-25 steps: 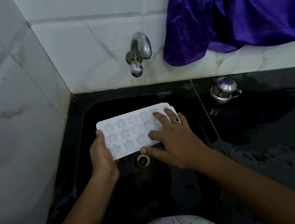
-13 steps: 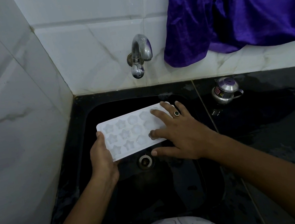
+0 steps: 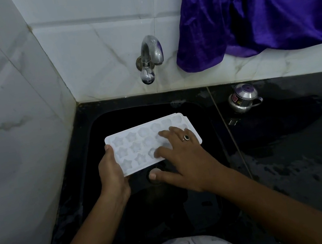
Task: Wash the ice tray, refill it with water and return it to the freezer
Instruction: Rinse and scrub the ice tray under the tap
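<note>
A white ice tray (image 3: 136, 145) with star and flower shaped moulds hangs over the black sink (image 3: 100, 123), cups facing up. My left hand (image 3: 112, 172) grips its left short end, thumb on the top rim. My right hand (image 3: 181, 156) lies flat on the tray's right half, fingers spread over the moulds, thumb off the near edge above the drain (image 3: 153, 173). The chrome tap (image 3: 150, 57) sticks out of the tiled wall behind the sink; no water runs from it.
A white tiled wall (image 3: 7, 126) closes the left side close to the sink. The black counter (image 3: 301, 151) on the right is wet. A small steel lidded pot (image 3: 243, 98) stands at its back. A purple cloth (image 3: 259, 3) hangs above.
My right hand has slid left across the tray's moulds, back from the far right corner. The left hand and the tray have stayed almost still.
</note>
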`<move>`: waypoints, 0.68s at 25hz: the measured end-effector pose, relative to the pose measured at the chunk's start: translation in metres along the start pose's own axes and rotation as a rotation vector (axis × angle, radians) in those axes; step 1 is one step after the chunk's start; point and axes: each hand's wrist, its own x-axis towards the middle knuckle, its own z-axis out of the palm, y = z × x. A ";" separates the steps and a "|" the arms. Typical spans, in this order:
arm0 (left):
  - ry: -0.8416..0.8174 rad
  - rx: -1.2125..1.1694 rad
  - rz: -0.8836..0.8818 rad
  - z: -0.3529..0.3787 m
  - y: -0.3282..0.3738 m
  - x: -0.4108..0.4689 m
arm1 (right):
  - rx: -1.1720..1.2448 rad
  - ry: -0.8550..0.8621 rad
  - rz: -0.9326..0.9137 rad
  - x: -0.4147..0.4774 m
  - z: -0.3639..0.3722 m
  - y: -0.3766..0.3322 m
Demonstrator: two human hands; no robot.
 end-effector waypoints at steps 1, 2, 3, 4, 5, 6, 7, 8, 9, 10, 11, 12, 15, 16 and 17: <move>-0.001 0.002 -0.002 0.001 0.000 -0.001 | -0.033 -0.010 0.001 0.000 0.001 -0.001; -0.007 0.004 -0.005 0.003 -0.001 -0.002 | -0.073 -0.014 0.017 0.002 0.001 -0.002; -0.013 0.004 -0.006 0.005 -0.002 -0.003 | -0.114 -0.012 0.033 0.005 0.001 -0.004; -0.016 0.003 -0.006 0.006 -0.003 -0.004 | -0.146 -0.010 0.041 0.007 0.001 -0.006; -0.019 0.001 -0.003 0.007 -0.003 -0.005 | -0.156 -0.010 0.041 0.008 0.001 -0.007; -0.019 -0.001 0.002 0.008 -0.002 -0.006 | -0.142 -0.016 0.040 0.009 0.002 -0.008; -0.018 -0.001 0.010 0.007 -0.001 -0.005 | -0.117 -0.026 0.040 0.008 0.002 -0.008; -0.016 -0.001 0.016 0.007 -0.001 -0.005 | -0.098 -0.032 0.040 0.006 0.001 -0.006; -0.015 -0.001 0.021 0.007 -0.001 -0.005 | -0.094 -0.027 0.043 0.005 -0.001 -0.004; -0.015 -0.001 0.023 0.007 -0.001 -0.005 | -0.106 -0.016 0.048 0.005 -0.003 -0.002; -0.019 -0.001 0.023 0.008 -0.002 -0.006 | -0.128 -0.004 0.056 0.006 -0.005 -0.003; -0.024 0.000 0.022 0.010 -0.002 -0.008 | -0.147 0.005 0.065 0.007 -0.006 -0.004; -0.017 -0.008 0.030 0.012 -0.001 -0.010 | -0.135 -0.005 0.045 0.007 -0.004 -0.009; -0.008 -0.013 0.034 0.011 0.000 -0.011 | -0.120 -0.014 0.027 0.004 -0.004 -0.007; -0.001 -0.014 0.037 0.010 0.000 -0.012 | -0.104 -0.019 0.015 0.002 -0.006 -0.004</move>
